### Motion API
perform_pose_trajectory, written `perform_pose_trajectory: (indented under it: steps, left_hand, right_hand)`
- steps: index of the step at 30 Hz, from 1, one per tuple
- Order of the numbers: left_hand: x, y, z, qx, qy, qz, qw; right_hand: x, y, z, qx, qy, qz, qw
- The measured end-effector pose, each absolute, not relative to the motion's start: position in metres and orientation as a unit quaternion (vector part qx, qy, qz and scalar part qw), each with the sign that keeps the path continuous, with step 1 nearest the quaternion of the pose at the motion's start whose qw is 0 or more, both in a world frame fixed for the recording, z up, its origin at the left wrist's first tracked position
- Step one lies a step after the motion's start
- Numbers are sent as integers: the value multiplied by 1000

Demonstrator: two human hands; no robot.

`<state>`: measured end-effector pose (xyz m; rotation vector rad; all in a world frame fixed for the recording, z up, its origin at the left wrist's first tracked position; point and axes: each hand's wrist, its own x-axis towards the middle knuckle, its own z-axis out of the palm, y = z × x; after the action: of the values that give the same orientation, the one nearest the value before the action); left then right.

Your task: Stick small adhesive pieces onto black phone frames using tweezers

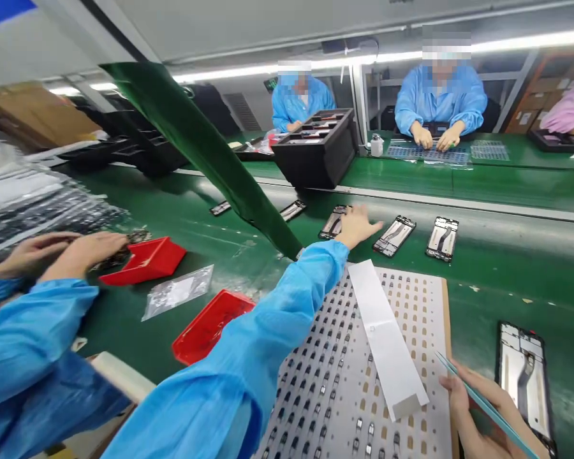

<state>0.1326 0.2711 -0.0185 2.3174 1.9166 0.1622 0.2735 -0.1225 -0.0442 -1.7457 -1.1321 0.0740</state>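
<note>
My left hand (358,226) reaches out over the far side of the bench, its fingers spread and thumb apart. It overlaps the right edge of a phone frame (332,223); whether it touches is hard to make out. My right hand (483,408), at the lower right, grips teal tweezers (490,405) with the tips pointing up and left. Below my left arm lies a sheet of small dark parts (316,363) in rows, with a strip of white paper (385,338) across it. Right of my right hand rests another phone frame (526,376).
More phone frames (395,236) lie along the far belt. Red bins (210,325) and a plastic bag (179,290) sit left. A green-wrapped post (210,159) slants across. A co-worker's hands (83,252) are at the left; other people sit behind a black box (316,150).
</note>
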Motion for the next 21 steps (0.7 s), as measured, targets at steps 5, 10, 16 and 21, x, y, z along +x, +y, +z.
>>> perform_pose_trajectory:
  steps: [5, 10, 16, 21]
  left_hand:
    - [198, 241, -22, 815, 565, 24, 125]
    - [200, 225, 11, 842, 521, 22, 138]
    - [111, 151, 52, 953, 273, 53, 121]
    - [34, 74, 31, 978, 154, -1, 142]
  right_hand:
    - [279, -118, -46, -685, -483, 63, 542]
    - [279, -112, -47, -679, -441, 100, 578]
    - [290, -99, -18, -664, -382, 185, 615]
    - [287, -42, 11, -638, -386, 281, 604]
